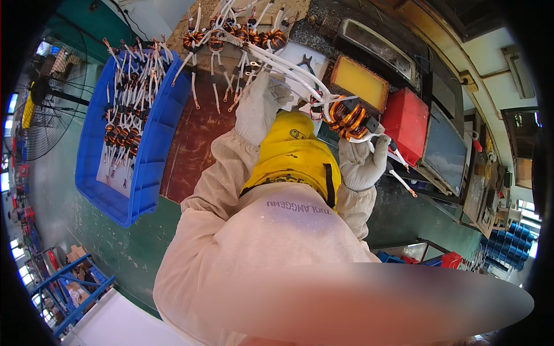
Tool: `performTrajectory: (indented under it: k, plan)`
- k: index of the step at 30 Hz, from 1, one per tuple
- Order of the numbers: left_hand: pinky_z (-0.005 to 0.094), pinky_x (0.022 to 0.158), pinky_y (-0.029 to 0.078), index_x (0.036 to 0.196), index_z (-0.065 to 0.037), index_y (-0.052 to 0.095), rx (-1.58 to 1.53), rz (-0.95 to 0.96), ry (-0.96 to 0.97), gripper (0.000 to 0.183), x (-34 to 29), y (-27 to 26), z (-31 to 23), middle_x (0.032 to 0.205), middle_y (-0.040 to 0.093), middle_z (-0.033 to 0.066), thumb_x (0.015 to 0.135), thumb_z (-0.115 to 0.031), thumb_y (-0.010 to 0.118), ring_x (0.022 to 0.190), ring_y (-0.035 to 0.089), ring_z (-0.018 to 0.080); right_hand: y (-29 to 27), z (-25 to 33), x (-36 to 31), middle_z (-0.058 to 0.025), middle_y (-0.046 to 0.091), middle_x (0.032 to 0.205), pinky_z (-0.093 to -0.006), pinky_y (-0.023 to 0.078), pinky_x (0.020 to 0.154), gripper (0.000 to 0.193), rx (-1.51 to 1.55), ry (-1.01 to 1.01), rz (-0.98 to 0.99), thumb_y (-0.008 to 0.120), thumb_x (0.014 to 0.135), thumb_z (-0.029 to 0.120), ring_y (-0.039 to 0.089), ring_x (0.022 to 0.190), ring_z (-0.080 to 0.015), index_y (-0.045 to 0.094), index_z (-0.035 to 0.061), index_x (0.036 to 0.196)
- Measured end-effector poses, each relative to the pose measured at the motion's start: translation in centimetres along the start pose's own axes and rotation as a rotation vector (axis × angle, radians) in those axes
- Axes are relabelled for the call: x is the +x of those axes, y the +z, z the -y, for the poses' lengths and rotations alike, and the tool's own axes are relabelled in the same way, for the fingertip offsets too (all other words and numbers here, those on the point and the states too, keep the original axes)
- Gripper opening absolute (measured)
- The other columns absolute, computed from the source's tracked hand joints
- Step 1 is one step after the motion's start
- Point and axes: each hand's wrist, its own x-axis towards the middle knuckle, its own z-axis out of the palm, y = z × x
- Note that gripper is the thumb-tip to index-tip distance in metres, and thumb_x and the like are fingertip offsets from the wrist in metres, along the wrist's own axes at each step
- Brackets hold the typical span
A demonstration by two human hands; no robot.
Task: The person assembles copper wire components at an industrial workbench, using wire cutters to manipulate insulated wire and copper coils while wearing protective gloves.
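Note:
My gloved right hand is closed on a copper-wound ring coil from below and the right. Thick white leads run from the coil up and left over the bench, bound near it by a white tie. Shorter leads with a ring terminal hang at its lower right. My gloved left hand is beneath the long leads, close to their terminals, its fingers loosely bent and apart with nothing visible in them. Pliers with dark handles lie on a white sheet beyond the left hand.
Several similar coils lie at the bench's far edge. A blue bin full of coils stands left. Right of the held coil are a yellow-filled tray, a red box and a glass-topped case. A fan stands far left.

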Motion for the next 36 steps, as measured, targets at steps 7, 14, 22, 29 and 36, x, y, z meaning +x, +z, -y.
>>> performTrajectory:
  k: [7,14,22,29,36]
  plan:
    - [0.0342,0.079,0.046,0.106,-0.002,0.054,0.043,0.06,-0.009,0.03,-1.6,1.2,0.7,0.092,0.06,0.0095,0.093,-0.028,0.047,0.084,0.058,0.0209,-0.1,-0.2,0.0,0.0027,0.045,0.069,-0.0216,0.029,0.048,0.021,0.052,0.015,0.015,0.056,0.091,0.032,0.031,0.046,-0.0057,0.055,0.0151,0.104]
    - [0.0337,0.093,0.043,0.125,-0.003,0.039,-0.052,0.504,-0.354,0.036,-4.0,3.8,2.6,0.118,0.05,0.0103,0.095,-0.023,0.044,0.106,0.052,0.0201,0.0,-2.4,-0.5,-0.0034,0.053,0.081,-0.0246,0.039,0.058,0.031,-0.482,-0.121,0.032,0.049,0.093,0.04,0.047,0.061,-0.0124,0.053,0.0111,0.105]
    - [0.0324,0.1,0.039,0.128,0.0,0.041,-0.213,0.403,-0.27,0.044,-4.5,3.4,0.5,0.118,0.051,0.0105,0.086,-0.01,0.051,0.111,0.05,0.019,-0.5,-2.8,1.2,-0.0079,0.053,0.075,-0.0361,0.044,0.061,0.034,-1.478,-0.466,0.678,0.066,0.063,0.001,0.054,0.068,-0.0282,0.067,0.0137,0.094]
    - [0.0299,0.091,0.043,0.122,0.003,0.049,0.476,0.351,-0.205,0.046,-6.0,1.6,-1.5,0.11,0.057,0.0063,0.077,-0.002,0.055,0.102,0.054,0.0148,-1.3,-2.7,2.2,-0.0106,0.055,0.088,-0.0369,0.044,0.06,0.038,-1.631,-0.778,0.887,0.079,0.051,0.02,0.056,0.075,-0.0312,0.067,0.0226,0.087]
    - [0.0296,0.091,0.042,0.127,-0.003,0.044,0.544,0.48,-0.066,0.06,-6.6,4.3,-2.5,0.113,0.054,0.0042,0.072,0.003,0.065,0.104,0.051,0.0127,-1.3,-2.8,1.8,-0.0157,0.059,0.105,-0.038,0.047,0.069,0.045,-1.601,-0.753,0.813,0.079,0.055,0.021,0.059,0.088,-0.035,0.066,0.0128,0.097]
